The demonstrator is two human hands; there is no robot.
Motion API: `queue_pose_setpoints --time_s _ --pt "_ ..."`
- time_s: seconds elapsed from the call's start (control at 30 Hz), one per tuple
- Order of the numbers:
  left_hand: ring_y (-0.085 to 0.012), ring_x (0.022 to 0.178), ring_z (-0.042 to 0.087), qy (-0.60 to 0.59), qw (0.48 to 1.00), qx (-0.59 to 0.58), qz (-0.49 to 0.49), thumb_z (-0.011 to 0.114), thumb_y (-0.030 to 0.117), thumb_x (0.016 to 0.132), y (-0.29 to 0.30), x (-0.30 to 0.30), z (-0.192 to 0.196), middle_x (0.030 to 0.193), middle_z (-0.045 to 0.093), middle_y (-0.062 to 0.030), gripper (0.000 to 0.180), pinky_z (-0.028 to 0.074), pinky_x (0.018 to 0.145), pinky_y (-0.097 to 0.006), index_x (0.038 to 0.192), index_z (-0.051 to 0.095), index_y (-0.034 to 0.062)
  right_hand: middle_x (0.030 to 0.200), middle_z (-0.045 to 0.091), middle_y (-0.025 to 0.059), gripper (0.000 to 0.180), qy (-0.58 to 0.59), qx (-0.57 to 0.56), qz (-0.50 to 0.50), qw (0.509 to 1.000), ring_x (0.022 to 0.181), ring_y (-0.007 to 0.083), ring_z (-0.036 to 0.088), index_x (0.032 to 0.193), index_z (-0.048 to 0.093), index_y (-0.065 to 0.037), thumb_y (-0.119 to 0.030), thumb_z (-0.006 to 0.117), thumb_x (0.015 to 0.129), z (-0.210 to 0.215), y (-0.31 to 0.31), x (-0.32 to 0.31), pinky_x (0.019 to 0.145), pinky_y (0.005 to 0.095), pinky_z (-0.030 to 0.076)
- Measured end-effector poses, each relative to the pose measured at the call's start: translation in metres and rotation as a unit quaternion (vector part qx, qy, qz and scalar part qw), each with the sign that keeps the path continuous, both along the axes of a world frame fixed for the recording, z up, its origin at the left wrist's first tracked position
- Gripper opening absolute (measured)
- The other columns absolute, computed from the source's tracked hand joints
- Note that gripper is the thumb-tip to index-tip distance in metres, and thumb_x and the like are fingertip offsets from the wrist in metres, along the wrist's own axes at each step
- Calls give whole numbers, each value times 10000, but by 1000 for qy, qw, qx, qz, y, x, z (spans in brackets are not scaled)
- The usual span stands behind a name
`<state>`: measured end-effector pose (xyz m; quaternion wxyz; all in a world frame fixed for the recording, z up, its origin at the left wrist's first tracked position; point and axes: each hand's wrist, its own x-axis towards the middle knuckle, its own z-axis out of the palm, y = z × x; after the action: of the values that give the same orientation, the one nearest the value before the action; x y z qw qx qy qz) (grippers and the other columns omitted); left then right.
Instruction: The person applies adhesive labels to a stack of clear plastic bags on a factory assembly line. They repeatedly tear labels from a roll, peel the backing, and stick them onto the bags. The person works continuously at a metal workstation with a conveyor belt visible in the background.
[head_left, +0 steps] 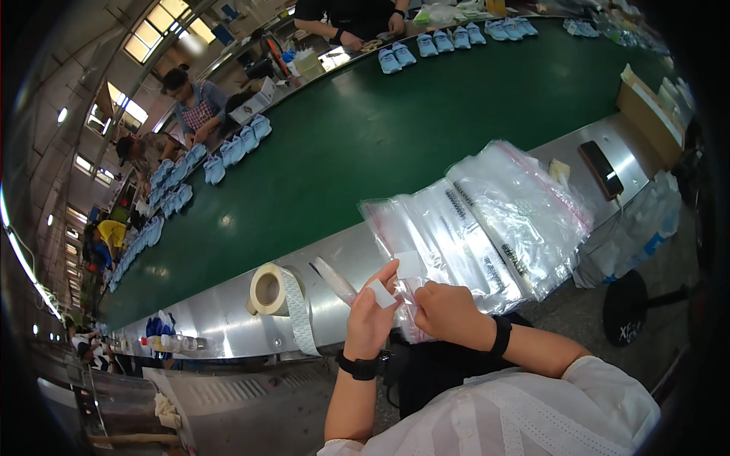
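My left hand [369, 323] is closed with a small white square sticker or card [382, 294] held at its fingers. Beside it, my right hand [454, 315] is closed, its thumb and fingers pinching the near edge of a clear plastic bag [411, 308]. Under and beyond both hands spread several flat clear plastic bags [475, 228] with reddish edge strips and dark print. Another pale square [411, 264] lies on them by my left fingertips. Left of that hand are a long slim pale tool [333, 280] and a roll of labels [268, 292] with its strip [299, 323] hanging over the metal edge.
Beyond the metal ledge [228, 323] runs a green conveyor belt [327, 152] carrying light-blue shoes [214, 169]. Several co-workers stand along its far side. At right are a phone [601, 169], a cardboard box [650, 114] and a hanging plastic sack [635, 232]; bottles [179, 343] lie left.
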<state>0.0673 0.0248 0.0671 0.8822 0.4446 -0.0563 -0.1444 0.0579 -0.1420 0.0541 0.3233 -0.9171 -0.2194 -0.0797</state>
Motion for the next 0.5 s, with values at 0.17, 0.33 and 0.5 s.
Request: queue_pose_setpoints --time_s 0.17,0.33,0.5 --pt "-236 1203 444 12 995 83 -53 423 310 953 -5 25 -6 1308 474 -147 535 321 1032 -378 1309 397 -88 713 574 103 185 -26 66 58 996 643 284 609 772 590 -42 -226 606 781 -7 0 0 564 379 494" --pt "-261 1197 451 17 996 -24 88 410 340 964 -23 26 -24 1225 545 -194 474 317 1049 -400 1237 472 -42 737 578 94 301 81 162 -115 977 744 292 603 786 587 -26 -322 637 804 -14 -13 5 619 390 490" --pt "-278 1222 441 -14 991 -42 127 298 401 987 -52 17 -28 1236 533 -222 516 267 1083 -387 1242 461 -17 861 601 145 330 135 204 -142 959 738 292 615 906 599 4 -306 650 806 -18 -29 27 654 358 493"
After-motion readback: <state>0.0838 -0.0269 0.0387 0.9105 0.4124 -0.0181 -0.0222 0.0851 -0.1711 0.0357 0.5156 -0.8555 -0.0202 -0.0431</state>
